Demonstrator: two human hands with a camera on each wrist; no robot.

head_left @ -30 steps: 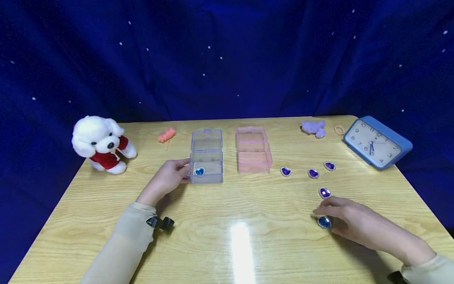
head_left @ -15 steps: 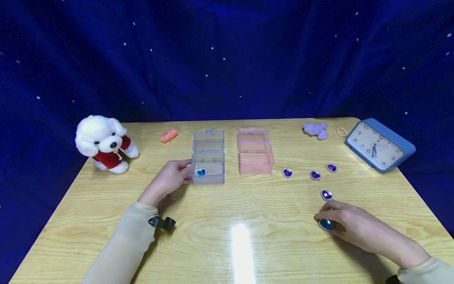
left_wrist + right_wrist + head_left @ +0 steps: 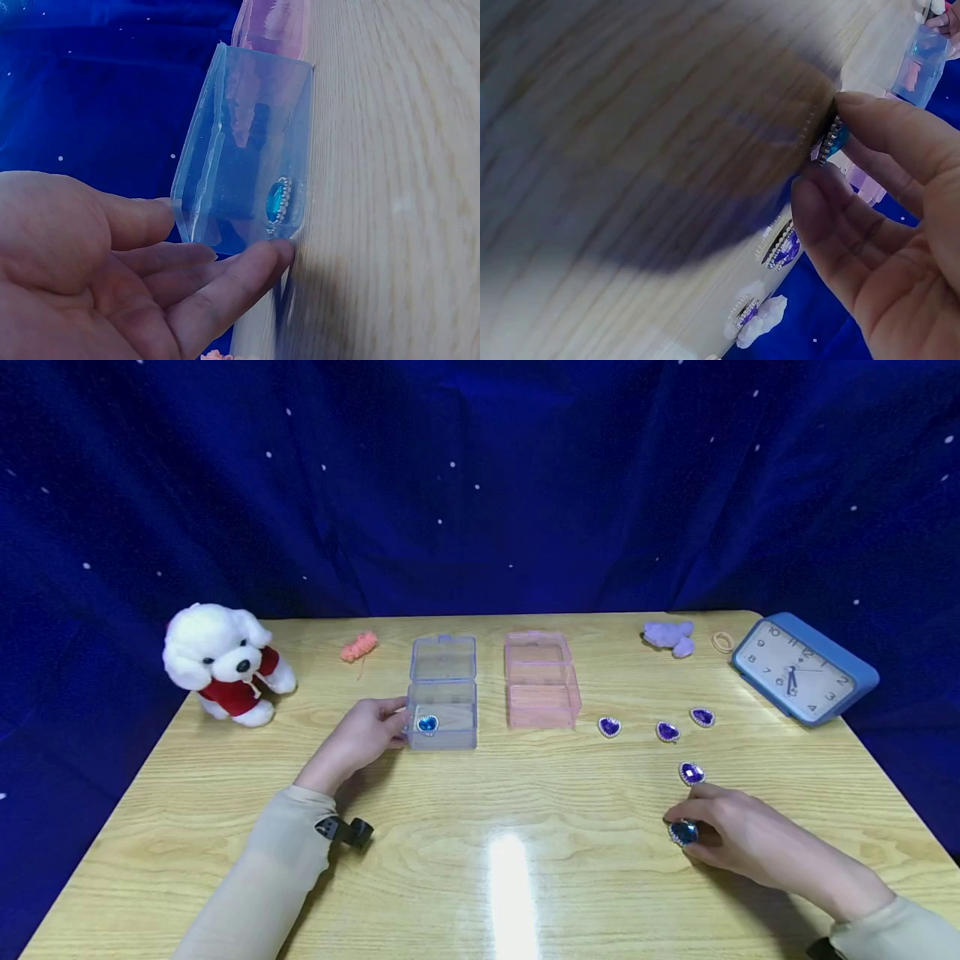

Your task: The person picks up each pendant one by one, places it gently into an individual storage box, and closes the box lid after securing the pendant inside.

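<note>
My right hand (image 3: 692, 828) pinches a round blue gem (image 3: 683, 832) between thumb and fingers, low on the wooden table (image 3: 480, 893) at the front right. In the right wrist view the blue gem (image 3: 830, 139) stands on edge between my fingertips (image 3: 870, 112). My left hand (image 3: 375, 731) rests its straight fingers (image 3: 247, 277) against the left side of a clear blue box (image 3: 443, 703). The box is open and holds a blue heart gem (image 3: 427, 724), which also shows through the box wall (image 3: 247, 150).
Several purple heart gems (image 3: 667, 731) lie right of an open pink box (image 3: 542, 681). A blue clock (image 3: 802, 670), a lilac fluffy piece (image 3: 667, 635) and a rubber band (image 3: 722, 642) are at the back right. A plush dog (image 3: 225, 664) and an orange tuft (image 3: 358, 646) are on the left.
My right fingers have closed round the blue gem and tipped it up off its flat side. The left hand has stayed against the blue box.
</note>
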